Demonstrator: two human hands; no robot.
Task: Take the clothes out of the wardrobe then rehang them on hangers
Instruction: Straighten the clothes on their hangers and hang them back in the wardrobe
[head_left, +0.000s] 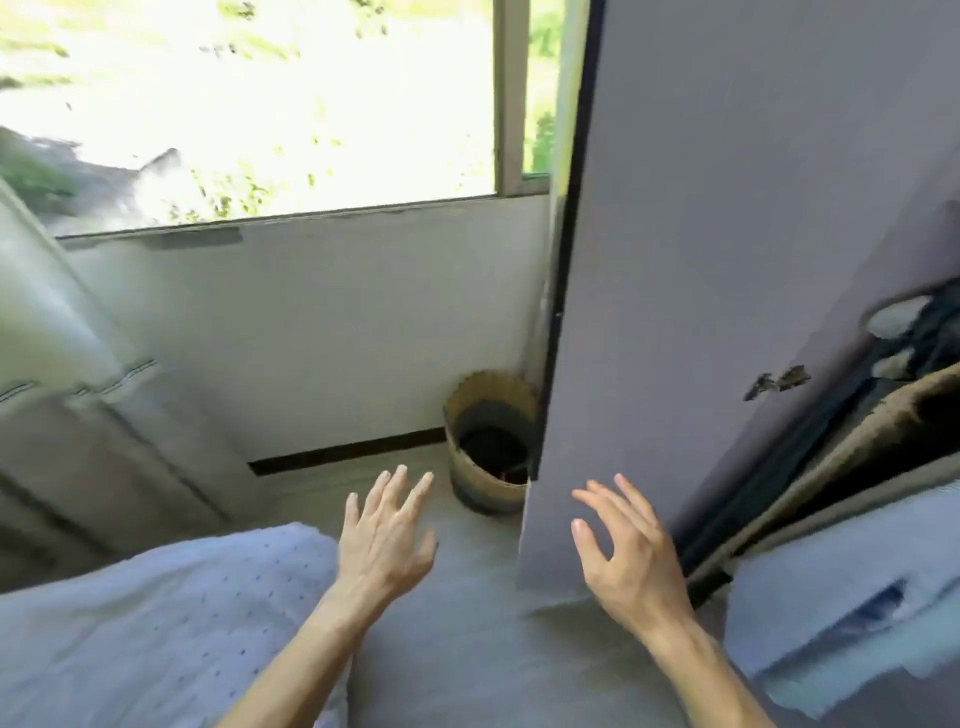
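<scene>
The wardrobe door (727, 249) stands open, a tall lilac-grey panel on the right. Behind it, at the far right, dark and tan clothes (893, 410) hang inside the wardrobe. My left hand (387, 535) is held out over the floor, fingers spread, holding nothing. In front of the door's lower edge my right hand (623, 551) hovers, fingers loosely spread and empty. A pale blue dotted fabric (156, 623) lies at the lower left. A light blue cloth (841, 587) lies at the lower right.
A round woven basket (491, 441) stands on the grey floor beside the door's edge. A large window (260, 104) fills the wall ahead above a white panel. A pale curtain (67, 364) hangs at the left.
</scene>
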